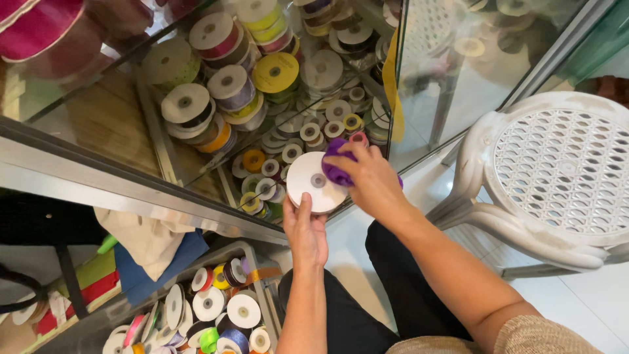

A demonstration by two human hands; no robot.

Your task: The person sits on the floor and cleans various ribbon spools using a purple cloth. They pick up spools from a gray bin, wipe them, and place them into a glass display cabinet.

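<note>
My left hand holds a ribbon spool with a white round face from below, fingers around its lower rim. My right hand rests on the spool's right side and grips the purple ribbon coming off it. Both hands are in front of a glass display case packed with several ribbon spools in yellow, white, red and purple.
A white plastic stool stands at the right on a white tiled floor. A lower shelf at the bottom left carries more spools. Folded cloth lies under the metal case edge. My dark-trousered knees are below.
</note>
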